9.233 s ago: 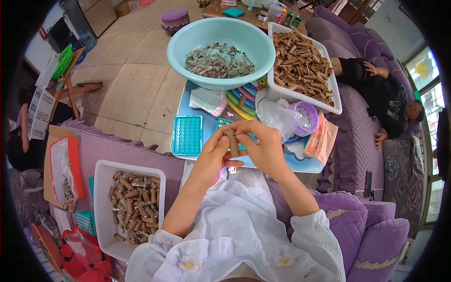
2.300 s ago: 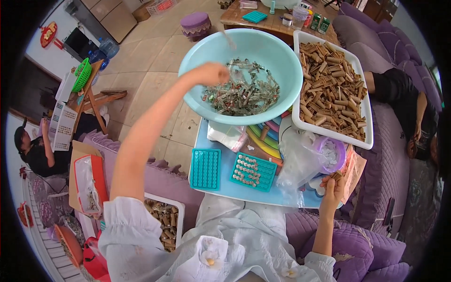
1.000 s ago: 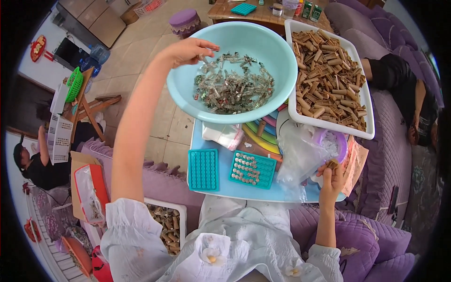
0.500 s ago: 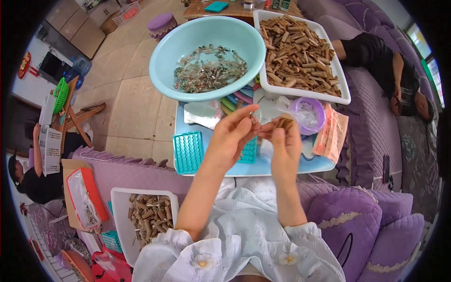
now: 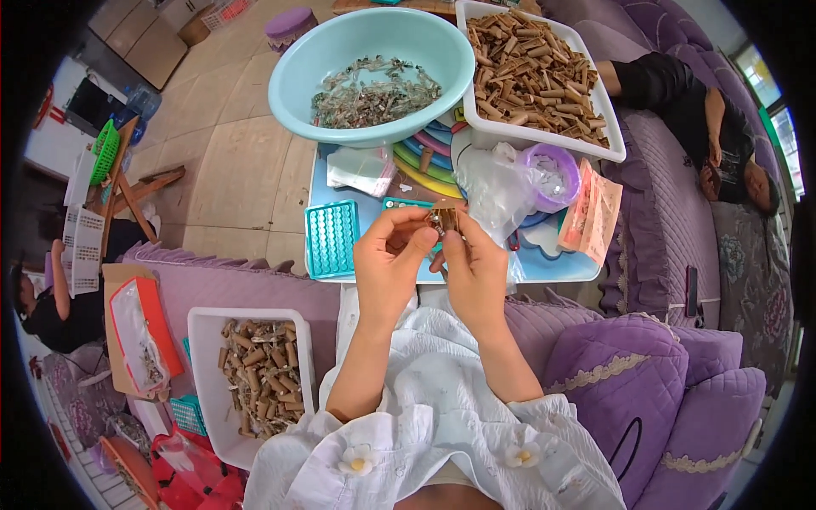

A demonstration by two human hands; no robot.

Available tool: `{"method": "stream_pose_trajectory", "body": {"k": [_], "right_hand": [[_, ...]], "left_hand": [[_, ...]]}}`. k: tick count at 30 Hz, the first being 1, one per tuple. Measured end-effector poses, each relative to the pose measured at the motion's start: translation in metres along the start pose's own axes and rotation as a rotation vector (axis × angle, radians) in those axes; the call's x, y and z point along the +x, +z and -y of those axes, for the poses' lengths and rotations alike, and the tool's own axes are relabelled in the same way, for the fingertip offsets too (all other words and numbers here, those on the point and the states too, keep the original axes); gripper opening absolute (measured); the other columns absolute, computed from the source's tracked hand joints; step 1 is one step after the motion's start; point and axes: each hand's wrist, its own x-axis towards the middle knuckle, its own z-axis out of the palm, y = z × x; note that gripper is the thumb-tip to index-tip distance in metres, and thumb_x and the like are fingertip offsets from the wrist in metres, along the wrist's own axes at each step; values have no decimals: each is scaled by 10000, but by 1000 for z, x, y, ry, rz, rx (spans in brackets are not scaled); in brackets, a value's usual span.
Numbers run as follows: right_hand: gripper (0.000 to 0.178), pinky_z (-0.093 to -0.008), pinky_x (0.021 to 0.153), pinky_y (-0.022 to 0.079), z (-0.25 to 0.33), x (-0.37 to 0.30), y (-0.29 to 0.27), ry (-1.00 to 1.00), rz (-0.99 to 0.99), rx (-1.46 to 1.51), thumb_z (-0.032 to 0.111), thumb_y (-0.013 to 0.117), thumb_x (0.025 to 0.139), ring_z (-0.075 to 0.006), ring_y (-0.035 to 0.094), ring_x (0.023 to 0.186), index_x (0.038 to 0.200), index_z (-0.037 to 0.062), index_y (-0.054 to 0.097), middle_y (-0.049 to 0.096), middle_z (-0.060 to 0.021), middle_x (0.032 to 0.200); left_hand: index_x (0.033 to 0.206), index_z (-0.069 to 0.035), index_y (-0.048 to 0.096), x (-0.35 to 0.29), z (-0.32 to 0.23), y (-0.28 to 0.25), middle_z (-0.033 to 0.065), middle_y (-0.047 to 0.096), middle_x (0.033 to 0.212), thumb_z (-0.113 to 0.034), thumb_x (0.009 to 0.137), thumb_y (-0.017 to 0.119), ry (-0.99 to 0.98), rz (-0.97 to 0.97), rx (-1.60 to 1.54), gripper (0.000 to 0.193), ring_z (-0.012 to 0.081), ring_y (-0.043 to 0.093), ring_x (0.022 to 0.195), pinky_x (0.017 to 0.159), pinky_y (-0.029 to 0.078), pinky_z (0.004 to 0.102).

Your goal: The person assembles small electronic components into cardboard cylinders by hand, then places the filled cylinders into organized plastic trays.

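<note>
Two hands (image 5: 387, 265) partly block one teal tray (image 5: 396, 203) — pale-blue basin (image 5: 374, 36) beyond.

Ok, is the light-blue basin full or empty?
Partly filled: the light-blue basin has clear pieces lying low inside, its sides bare above them.

No writing or number can be read.

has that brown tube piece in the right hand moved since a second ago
Yes, leftward: judged against the purple tub, the brown tube piece has gone from its near side to a spot between the left hand and right hand.
</note>
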Motion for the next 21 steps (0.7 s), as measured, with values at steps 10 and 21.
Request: {"method": "stream_pose_trajectory", "body": {"k": [10,21], "right_hand": [[206,-191,459,393,-3,-12,6,-11,31,-72,7,424,820,-54,465,522,992,-36,530,540,-33,692],[197,-214,450,412,0,-19,13,26,-14,52,16,465,794,-92,507,482,972,-33,536,569,-71,652]], "left_hand": [[855,6,554,-8,-3,-8,50,595,768,-54,716,636,6,-14,-54,172,73,541,670,607,432,193],[834,13,555,-12,-3,-17,59,590,761,-53,713,639,-74,-8,-199,161,86,543,656,597,447,201]]}}
